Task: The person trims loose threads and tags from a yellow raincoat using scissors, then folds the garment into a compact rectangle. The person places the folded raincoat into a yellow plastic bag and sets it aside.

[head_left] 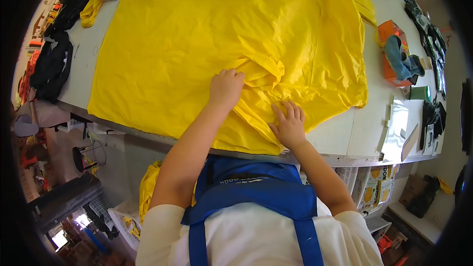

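L hand (227,88), fingers curled on glossy yellow thin-fabric garment (197,54), grip unclear; R hand (290,127), fingers apart, prob. steadying it beneath.

Worktable: a long, pale, smooth-topped table (330,135) spreads out in front of me.
Floor: a dull grey floor (135,177) shows below its edge, to my left.
Seat: a small black seat with thin legs (77,159) stands to my left.
Shelf: a low, pale, flat shelf (414,224) is at my lower right.
Light: a glaring white opening (60,240), window or doorway I can't tell, shines at lower left.
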The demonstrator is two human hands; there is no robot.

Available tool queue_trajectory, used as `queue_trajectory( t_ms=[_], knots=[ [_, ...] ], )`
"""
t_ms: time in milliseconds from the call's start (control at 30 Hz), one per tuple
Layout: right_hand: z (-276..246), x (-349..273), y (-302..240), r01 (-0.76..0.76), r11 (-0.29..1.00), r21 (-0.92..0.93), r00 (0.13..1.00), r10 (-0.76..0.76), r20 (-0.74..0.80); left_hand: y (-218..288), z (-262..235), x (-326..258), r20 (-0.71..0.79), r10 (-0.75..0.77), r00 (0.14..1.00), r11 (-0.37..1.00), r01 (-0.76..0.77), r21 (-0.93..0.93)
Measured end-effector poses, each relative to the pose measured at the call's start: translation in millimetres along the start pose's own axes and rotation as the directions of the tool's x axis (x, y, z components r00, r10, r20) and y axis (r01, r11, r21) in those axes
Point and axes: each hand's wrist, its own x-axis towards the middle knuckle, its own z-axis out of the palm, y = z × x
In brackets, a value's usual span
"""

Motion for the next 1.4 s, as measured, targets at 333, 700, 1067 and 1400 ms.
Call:
queue_trajectory(
  t_ms=[333,700,1067,1400],
  knots=[
    [-71,86,-75,-0.274,-0.897,0.347,0.827,-0.036,0.561,-4,-56,-31,0.099,-0.175,0.980,0.491,0.174,-0.853],
    [-101,98,-127,-0.287,-0.555,0.781,0.770,0.351,0.532,8,-134,-17,0.463,-0.075,0.883,-0.400,0.399,-0.825],
    [-100,69,-1,-0.267,-0.143,0.953,0.690,0.662,0.293,34,-116,-7,0.493,-0.249,0.834,-0.401,0.375,-0.836],
    [-69,-16,303,-0.828,0.458,0.324,0.423,0.889,-0.176,44,-128,-1,0.515,-0.369,0.774,-0.325,0.411,-0.851]
  ],
)
